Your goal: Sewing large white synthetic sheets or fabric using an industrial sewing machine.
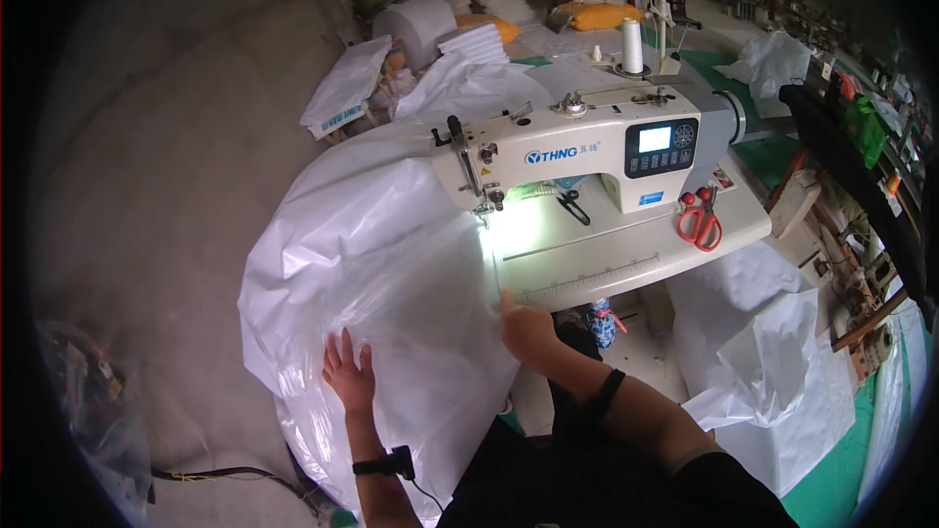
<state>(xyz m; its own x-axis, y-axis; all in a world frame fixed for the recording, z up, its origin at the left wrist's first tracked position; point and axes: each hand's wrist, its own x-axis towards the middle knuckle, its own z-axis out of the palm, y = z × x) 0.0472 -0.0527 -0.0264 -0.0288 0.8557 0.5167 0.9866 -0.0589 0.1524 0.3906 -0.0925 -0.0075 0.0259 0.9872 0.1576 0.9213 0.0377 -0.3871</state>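
Note:
A large white plastic sheet (337, 264) drapes over the left part of the sewing machine's bed and hangs toward me. My left hand (349, 372) lies flat on it with fingers spread. At the sheet's right edge, by the front of the bed, my right hand (528, 330) is closed on the edge, its fingertips partly hidden. The white sewing machine (558, 152) stands beyond my hands. Its lit needle area (486, 220) sits over the sheet's edge, and the glare there hides detail.
On the machine bed (597, 269) lie red-handled scissors (699, 225) and small black thread snips (574, 207). A white thread cone (632, 47) stands behind the machine. More white sheeting (773, 372) hangs at the right. A cable (235, 472) runs along the floor at lower left.

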